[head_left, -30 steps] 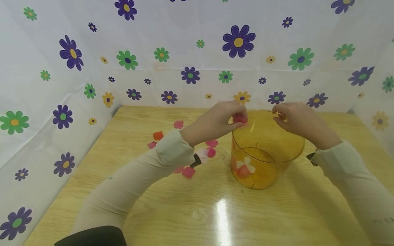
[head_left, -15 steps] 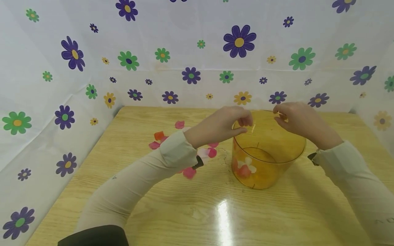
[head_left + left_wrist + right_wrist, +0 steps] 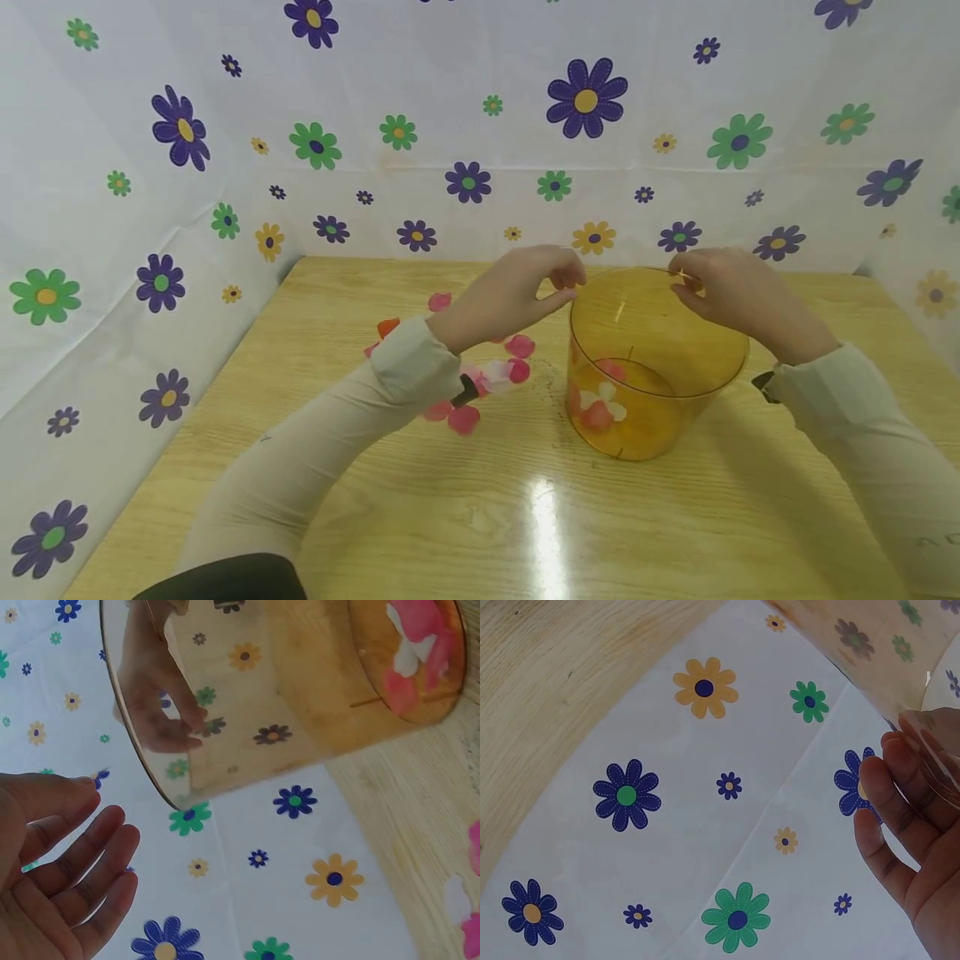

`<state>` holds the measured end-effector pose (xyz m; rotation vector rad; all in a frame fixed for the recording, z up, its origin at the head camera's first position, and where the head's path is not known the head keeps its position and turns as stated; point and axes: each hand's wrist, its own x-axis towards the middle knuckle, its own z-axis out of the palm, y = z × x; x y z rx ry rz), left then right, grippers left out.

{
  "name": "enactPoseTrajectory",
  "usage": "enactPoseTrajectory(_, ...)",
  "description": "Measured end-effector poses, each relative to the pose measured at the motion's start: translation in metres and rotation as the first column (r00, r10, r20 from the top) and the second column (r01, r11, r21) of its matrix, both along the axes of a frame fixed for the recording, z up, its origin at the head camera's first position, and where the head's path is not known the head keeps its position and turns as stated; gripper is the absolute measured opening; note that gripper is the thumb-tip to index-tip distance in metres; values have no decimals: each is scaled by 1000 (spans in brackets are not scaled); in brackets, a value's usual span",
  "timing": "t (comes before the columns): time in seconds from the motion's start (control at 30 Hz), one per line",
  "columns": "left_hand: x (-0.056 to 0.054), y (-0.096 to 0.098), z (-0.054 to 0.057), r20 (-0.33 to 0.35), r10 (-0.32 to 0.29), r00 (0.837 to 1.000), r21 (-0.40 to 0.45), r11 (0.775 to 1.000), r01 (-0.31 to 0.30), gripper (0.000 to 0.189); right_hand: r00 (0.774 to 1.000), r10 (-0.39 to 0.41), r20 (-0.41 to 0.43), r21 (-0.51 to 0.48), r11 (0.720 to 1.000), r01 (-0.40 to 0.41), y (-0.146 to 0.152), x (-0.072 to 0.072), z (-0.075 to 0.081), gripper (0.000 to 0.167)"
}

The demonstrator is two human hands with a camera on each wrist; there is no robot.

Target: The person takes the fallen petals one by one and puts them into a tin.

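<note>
Head view: amber tub (image 3: pixel 678 425) upright on the table (image 3: pixel 420 517), between and below the two hands. At the far rim, right hand (image 3: pixel 750 300), thumb and fingers pinching the edge; presumably a grip for steadying the tub, at one point only, leaving the mouth unobstructed. Just beside the opposite part of the rim, left hand (image 3: pixel 506 296), fingers loosely bent, nothing grasped; raised to rim height, probably for access over the wall. Below and beyond the left wrist, loose petals (image 3: pixel 464 419) in pink, orange and white, laid flat and, by judgement, within easy reach of that hand. At the tub bottom, on the side nearer the left hand, inner petals (image 3: pixel 597 414), pink and white, contained by the wall.

Left wrist view: palm visible, fingers slack, apart from the rim; no petal between the fingertips.

Right wrist view: clear rim against the fingers of the right hand, thumb not distinguishable; consistent with a light hold, apparently sufficient for a tub already supported by the table.
</note>
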<state>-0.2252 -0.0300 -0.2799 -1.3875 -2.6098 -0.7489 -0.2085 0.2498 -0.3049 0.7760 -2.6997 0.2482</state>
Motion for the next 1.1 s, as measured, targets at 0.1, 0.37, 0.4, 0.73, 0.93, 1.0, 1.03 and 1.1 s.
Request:
enactPoseTrajectory(0.1, -6, -8, -5, 19, 36, 999, -4, 999, -36, 13, 1000, -4, 0, 5, 1000, 4, 0, 0, 0, 14)
enactPoseTrajectory(0.37, -21, -29, -24, 115, 113, 987, -79, 991, -104, 12, 1000, -11, 25, 12, 1000, 11, -1, 0, 1, 15)
enactPoseTrajectory(0.4, -24, -32, -27, 126, 118, 985, -97, 990, -107, 12, 999, -15, 30, 13, 1000, 14, -1, 0, 2, 15)
enactPoseTrajectory(0.73, -47, -64, -65, 231, 168, 958, -321, 943, -88, 14, 999, -18, 37, 12, 1000, 17, -2, 1, 3, 15)
enactPoseTrajectory(0.93, -47, -79, -84, 300, 188, 935, -451, 892, -35, 21, 999, -17, 35, 8, 1000, 17, -1, 1, 2, 14)
enactPoseTrajectory(1.0, -46, -83, -89, 322, 196, 926, -464, 885, -26, 21, 999, -19, 35, 7, 1000, 19, -1, 1, 2, 14)
enactPoseTrajectory(1.03, -46, -84, -91, 329, 196, 924, -466, 884, -22, 20, 999, -18, 33, 6, 1000, 18, -1, 1, 2, 14)
enactPoseTrajectory(1.1, -46, -87, -96, 340, 198, 919, -469, 883, -17, 19, 999, -18, 29, 7, 1000, 18, -1, 1, 2, 14)
